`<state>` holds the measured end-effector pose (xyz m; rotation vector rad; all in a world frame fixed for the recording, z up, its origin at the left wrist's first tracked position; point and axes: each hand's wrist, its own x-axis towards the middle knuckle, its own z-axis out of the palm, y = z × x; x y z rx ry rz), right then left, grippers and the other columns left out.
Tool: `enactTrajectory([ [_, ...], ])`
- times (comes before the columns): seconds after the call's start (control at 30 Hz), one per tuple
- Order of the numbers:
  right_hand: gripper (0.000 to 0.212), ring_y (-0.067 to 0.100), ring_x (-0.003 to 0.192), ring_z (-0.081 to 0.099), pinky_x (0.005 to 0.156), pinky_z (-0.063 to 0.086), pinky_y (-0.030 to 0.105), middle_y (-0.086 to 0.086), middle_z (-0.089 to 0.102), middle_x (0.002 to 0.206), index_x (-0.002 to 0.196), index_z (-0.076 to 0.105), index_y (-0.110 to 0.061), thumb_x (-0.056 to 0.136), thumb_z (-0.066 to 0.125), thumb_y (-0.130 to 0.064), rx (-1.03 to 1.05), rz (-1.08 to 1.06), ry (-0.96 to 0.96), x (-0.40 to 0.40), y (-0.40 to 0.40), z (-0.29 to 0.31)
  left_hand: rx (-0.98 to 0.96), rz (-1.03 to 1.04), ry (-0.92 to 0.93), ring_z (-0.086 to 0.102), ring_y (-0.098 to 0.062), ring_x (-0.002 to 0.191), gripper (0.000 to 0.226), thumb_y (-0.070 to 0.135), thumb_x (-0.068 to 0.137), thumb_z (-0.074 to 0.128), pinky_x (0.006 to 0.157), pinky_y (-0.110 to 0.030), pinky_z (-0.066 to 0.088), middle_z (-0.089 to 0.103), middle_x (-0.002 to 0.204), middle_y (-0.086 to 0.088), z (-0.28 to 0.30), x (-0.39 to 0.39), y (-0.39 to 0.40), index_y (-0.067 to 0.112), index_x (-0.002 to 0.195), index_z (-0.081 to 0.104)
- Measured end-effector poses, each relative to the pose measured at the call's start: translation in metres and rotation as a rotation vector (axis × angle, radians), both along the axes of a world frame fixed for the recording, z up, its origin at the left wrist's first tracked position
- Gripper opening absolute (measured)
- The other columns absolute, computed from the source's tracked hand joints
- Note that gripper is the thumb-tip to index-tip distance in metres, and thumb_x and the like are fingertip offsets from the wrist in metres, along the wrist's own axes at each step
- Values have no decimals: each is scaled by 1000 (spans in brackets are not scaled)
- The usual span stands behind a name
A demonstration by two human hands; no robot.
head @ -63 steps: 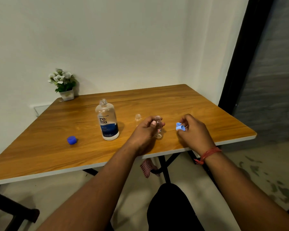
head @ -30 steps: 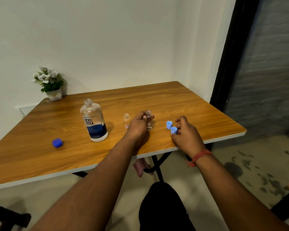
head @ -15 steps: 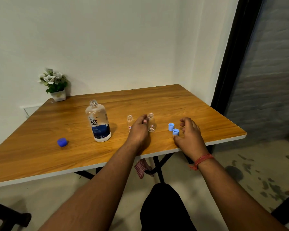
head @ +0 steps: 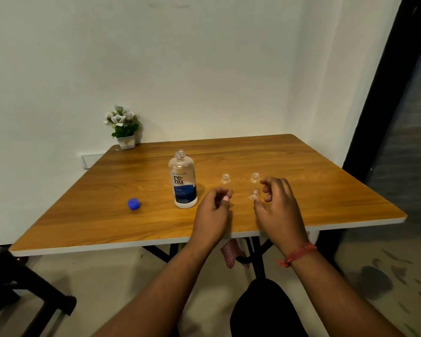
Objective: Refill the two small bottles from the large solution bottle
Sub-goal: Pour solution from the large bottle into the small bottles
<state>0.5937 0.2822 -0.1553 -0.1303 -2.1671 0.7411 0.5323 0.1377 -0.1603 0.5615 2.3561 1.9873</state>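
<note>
The large solution bottle (head: pixel 182 181) stands uncapped on the wooden table (head: pixel 326 190), with its dark blue cap (head: pixel 133 204) lying to its left. Two small clear bottles stand open to its right: the left small bottle (head: pixel 225 180) and the right small bottle (head: pixel 255 186). My left hand (head: pixel 212 215) hovers just in front of the left one, fingers loosely curled and holding nothing. My right hand (head: pixel 277 205) sits beside the right small bottle, thumb tip at its base, fingers curved around empty air. The two light blue small caps are hidden behind my right hand.
A small potted plant (head: pixel 123 127) stands at the table's far left corner against the white wall. The table's near edge runs just under my wrists. A dark chair part (head: pixel 22 288) sits on the floor at the left.
My left hand has let go of the right small bottle and drawn back toward me. My right hand has moved left from the light blue caps to that bottle.
</note>
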Motion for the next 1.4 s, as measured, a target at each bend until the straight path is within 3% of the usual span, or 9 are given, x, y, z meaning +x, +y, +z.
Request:
enactTrajectory([
  [0.1,36,-1,83,53,69,42,7,-5,50,114,121,55,-15,87,67,-10,-69,63,-58,-10,-18,2,9,158,92,59,4,94,13,18,100,56,76,-11,44,64,101,13,0,-11,-24,27,107,62],
  [0.2,40,-2,79,52,66,39,6,-3,51,116,126,51,-15,89,66,-15,-118,92,-164,-25,-31,2,108,314,168,60,0,87,11,17,99,56,74,-16,47,64,97,5,2,-23,-50,26,104,60],
  [0.3,46,12,103,54,80,38,18,1,51,128,133,47,-13,91,63,-22,-198,61,-269,-44,-37,3,210,444,183,57,-16,88,12,19,97,57,76,-30,51,59,103,-9,6,-45,-74,22,108,56],
  [0.4,54,19,123,48,89,33,21,5,47,139,142,41,-11,93,60,-24,-271,31,-365,-60,-39,1,179,475,218,52,-14,102,24,28,99,57,81,-24,44,54,118,-9,17,-66,-90,20,120,52],
  [0.53,62,22,129,46,95,35,24,8,45,145,147,35,-10,91,60,-17,-342,39,-448,-76,-39,-3,106,217,209,50,-11,122,40,39,101,53,91,-20,42,53,134,3,37,-88,-102,25,137,49],
  [0.63,64,25,126,50,98,39,28,9,50,140,146,36,-10,88,60,-12,-345,40,-487,-83,-38,-4,44,-28,125,51,-14,129,50,49,98,51,109,-39,43,55,141,4,49,-105,-105,25,142,49],
  [0.8,40,26,94,67,86,54,37,8,69,106,124,55,-12,84,62,-12,-251,19,-558,-92,-32,-7,-75,-260,7,53,-20,129,61,54,88,64,111,-47,42,57,140,0,58,-122,-106,26,141,52],
  [1.17,20,20,82,67,80,57,37,0,67,97,102,62,-24,83,66,-19,-192,-14,-500,-98,-34,-17,60,-391,-177,59,-25,124,58,30,80,77,101,-40,51,60,136,-7,56,-136,-106,23,134,57],
  [1.4,17,18,81,65,77,54,33,-1,67,93,101,61,-23,85,65,-20,-171,-20,-478,-96,-34,-17,88,-460,-235,60,-23,125,92,44,57,93,103,-43,49,62,136,-5,51,-140,-103,27,139,55],
])
